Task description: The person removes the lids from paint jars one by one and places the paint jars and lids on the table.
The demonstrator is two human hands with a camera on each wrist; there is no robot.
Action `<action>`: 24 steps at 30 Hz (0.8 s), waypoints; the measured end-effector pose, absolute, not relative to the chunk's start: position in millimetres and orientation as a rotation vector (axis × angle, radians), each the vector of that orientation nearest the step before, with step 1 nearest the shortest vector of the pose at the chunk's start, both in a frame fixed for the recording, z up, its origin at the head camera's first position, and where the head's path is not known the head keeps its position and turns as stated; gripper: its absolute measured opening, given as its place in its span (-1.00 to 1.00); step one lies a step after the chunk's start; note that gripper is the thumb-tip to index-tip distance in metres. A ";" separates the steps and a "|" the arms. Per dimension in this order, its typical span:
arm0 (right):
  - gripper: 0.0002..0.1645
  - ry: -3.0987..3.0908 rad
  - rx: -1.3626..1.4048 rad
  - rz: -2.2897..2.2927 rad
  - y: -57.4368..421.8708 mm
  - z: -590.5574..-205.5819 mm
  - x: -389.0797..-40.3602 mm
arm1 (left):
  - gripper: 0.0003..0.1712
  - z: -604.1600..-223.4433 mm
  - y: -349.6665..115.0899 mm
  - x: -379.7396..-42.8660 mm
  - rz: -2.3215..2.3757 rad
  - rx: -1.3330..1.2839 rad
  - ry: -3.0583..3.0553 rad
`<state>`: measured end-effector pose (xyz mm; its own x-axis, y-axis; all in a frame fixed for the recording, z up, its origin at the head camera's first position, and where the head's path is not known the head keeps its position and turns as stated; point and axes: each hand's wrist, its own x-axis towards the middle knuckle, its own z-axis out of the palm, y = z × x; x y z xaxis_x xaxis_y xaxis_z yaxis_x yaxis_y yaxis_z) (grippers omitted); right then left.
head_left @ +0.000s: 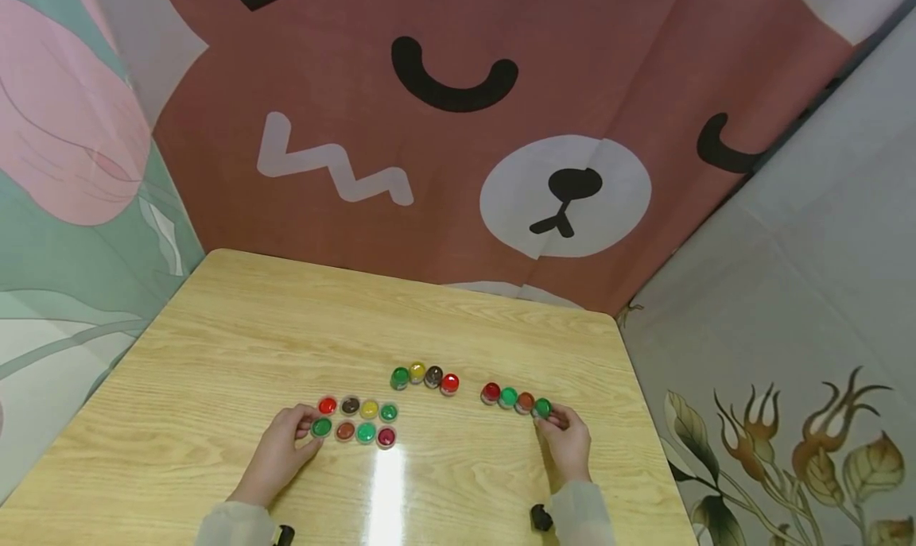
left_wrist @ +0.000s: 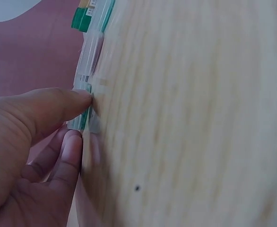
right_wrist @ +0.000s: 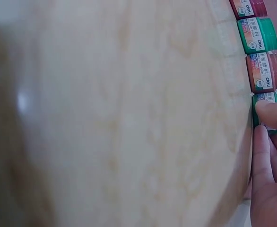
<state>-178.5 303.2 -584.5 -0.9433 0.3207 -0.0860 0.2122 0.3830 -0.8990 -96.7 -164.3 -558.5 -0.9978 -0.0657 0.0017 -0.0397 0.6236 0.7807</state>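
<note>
My left hand [head_left: 281, 444] holds a shallow clear round dish with green colour in it [head_left: 321, 427] between thumb and fingers; the left wrist view shows this dish [left_wrist: 86, 111] low at the tabletop. It stands at the left end of the front of two rows of such dishes, among them a red one [head_left: 327, 405] and a brown one [head_left: 345, 431]. On the right, my right hand [head_left: 568, 441] pinches a green paint jar [head_left: 543, 408], the last in a row. Beside that jar stand an orange-brown jar [right_wrist: 262, 72], a light green jar [right_wrist: 256, 35] and a dark red jar [head_left: 490, 393].
Between the two hands and farther back, another row has a green jar [head_left: 400, 378], a yellow jar [head_left: 417, 372], a dark brown jar [head_left: 433, 377] and a red jar [head_left: 449, 384]. The wooden table [head_left: 286, 323] meets a printed cloth [head_left: 336, 236] behind.
</note>
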 end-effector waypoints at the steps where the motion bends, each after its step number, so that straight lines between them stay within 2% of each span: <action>1: -0.56 -2.523 -0.487 1.622 303.2 -585.3 -179.2 | -0.61 -558.7 -164.6 -97.0 -1.346 0.093 -2.805; 15: -0.52 -2.577 -0.402 1.640 307.5 -582.0 -180.1 | -0.58 -559.5 -170.5 -106.2 -1.375 0.021 -2.846; 24: -0.22 -2.707 -0.380 1.790 315.9 -558.0 -173.9 | -0.61 -544.6 -185.4 -113.4 -1.227 -0.139 -2.946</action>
<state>-173.9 315.9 -558.0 -0.9651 0.1230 -0.2312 0.2609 0.3752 -0.8895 -113.4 -185.4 -544.6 -0.9948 0.1002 -0.0153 0.0598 0.7014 0.7103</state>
